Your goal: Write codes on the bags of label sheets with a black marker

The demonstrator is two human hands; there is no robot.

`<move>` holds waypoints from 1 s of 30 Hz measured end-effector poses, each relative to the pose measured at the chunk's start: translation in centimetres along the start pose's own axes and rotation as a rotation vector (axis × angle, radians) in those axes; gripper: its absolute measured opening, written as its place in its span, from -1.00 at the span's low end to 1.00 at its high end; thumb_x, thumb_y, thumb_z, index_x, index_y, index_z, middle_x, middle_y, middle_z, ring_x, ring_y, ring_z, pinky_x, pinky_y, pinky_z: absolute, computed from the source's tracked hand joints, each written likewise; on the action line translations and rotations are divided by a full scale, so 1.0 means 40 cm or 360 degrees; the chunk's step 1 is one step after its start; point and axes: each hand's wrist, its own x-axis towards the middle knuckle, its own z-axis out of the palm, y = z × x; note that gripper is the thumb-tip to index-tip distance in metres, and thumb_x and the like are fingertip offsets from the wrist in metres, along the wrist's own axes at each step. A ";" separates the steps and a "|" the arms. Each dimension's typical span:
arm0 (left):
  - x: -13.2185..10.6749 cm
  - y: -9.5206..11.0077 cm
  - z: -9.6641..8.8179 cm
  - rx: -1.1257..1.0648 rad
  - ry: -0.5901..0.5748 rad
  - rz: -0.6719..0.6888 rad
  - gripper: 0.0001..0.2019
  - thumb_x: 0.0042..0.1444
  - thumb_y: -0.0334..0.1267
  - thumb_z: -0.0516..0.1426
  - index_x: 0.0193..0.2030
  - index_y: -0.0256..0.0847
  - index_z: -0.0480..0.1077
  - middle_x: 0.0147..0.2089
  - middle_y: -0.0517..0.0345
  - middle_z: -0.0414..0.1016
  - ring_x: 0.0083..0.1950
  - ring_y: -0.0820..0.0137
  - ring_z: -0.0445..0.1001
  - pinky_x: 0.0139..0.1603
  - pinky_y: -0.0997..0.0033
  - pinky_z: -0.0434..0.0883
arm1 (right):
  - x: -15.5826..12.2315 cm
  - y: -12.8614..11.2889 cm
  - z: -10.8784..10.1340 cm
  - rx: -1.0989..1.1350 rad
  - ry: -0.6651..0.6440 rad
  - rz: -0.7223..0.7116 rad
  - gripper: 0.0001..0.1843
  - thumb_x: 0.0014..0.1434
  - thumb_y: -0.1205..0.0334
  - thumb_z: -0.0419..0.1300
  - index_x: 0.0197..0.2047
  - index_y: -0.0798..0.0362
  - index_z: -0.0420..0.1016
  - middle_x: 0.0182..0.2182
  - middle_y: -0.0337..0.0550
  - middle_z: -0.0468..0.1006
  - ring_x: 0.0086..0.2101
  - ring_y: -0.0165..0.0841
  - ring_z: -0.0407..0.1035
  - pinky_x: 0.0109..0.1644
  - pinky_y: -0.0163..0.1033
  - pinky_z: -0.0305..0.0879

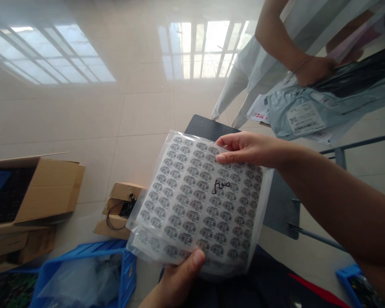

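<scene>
I hold a clear plastic bag of printed label sheets [199, 201] in front of me, tilted, with a black handwritten mark near its middle. My left hand [176, 278] grips the bag's lower edge, thumb pressed on top. My right hand [247, 147] pinches the bag's upper edge with thumb and fingers closed on it. Behind the bag shows the corner of a dark flat board [208, 126].
Another person [276, 38] stands at the upper right with a hand on grey mailer bags [324, 107]. Open cardboard boxes [48, 188] and a small box with cables [122, 207] sit on the tiled floor. Blue plastic crates [83, 273] are at the lower left.
</scene>
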 end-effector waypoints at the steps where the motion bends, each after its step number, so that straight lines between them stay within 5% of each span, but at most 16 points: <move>1: -0.001 -0.001 0.002 -0.0011 -0.0004 -0.0011 -0.34 -0.20 -0.04 0.34 0.09 -0.14 0.35 0.01 0.03 0.50 0.27 0.10 0.17 0.32 0.07 0.07 | 0.001 0.002 0.002 0.0005 0.0041 0.0000 -0.75 0.12 0.10 0.22 -0.22 0.06 0.30 -0.36 -0.19 0.51 -0.46 -0.40 0.41 -0.49 -0.36 0.29; 5: -0.004 -0.008 0.010 -0.0043 0.0037 -0.0016 -0.38 -0.21 -0.05 0.34 0.06 -0.11 0.38 -0.07 0.08 0.55 0.21 0.12 0.26 0.34 0.09 0.03 | 0.010 0.011 0.011 -0.0149 0.0259 -0.0035 -0.63 0.00 0.01 0.30 -0.39 0.06 0.23 -0.51 -0.28 0.40 -0.56 -0.47 0.28 -0.59 -0.42 0.13; 10: -0.010 -0.016 0.005 -0.0143 0.0073 -0.0028 -0.38 -0.24 -0.09 0.36 0.04 -0.11 0.39 -0.20 0.11 0.59 0.27 0.16 0.18 0.34 0.12 0.03 | 0.009 0.014 0.021 -0.0209 0.0252 -0.0090 -0.61 0.02 -0.02 0.29 -0.46 0.08 0.23 -0.55 -0.33 0.30 -0.59 -0.54 0.17 -0.59 -0.44 0.04; 20: -0.019 -0.034 -0.026 -0.0235 0.0226 -0.0103 -0.25 -0.27 -0.16 0.39 0.15 0.00 0.29 -0.05 0.13 0.54 0.20 0.08 0.27 0.27 0.04 0.18 | -0.011 0.030 0.023 0.0130 0.0204 -0.0237 -0.71 0.09 0.04 0.23 -0.32 0.12 0.40 -0.47 -0.29 0.41 -0.50 -0.49 0.30 -0.42 -0.38 0.23; 26: -0.031 -0.026 -0.019 -0.0403 0.0142 -0.0104 -0.23 -0.19 -0.20 0.36 0.21 0.03 0.20 0.03 0.14 0.49 0.22 0.11 0.24 0.32 0.09 0.09 | -0.113 0.031 -0.038 0.0342 0.0711 -0.0339 -0.78 0.03 0.14 0.30 -0.29 0.06 0.43 -0.47 -0.29 0.45 -0.46 -0.47 0.32 -0.38 -0.37 0.26; 30: -0.029 -0.020 0.006 -0.0450 0.0077 -0.0056 -0.25 -0.18 -0.20 0.35 0.20 0.04 0.20 -0.01 0.17 0.52 0.27 0.14 0.16 0.34 0.12 0.05 | -0.204 0.051 -0.101 0.0403 0.1143 -0.0335 -0.92 0.17 0.28 0.15 -0.36 0.04 0.44 -0.49 -0.30 0.44 -0.46 -0.54 0.32 -0.32 -0.35 0.19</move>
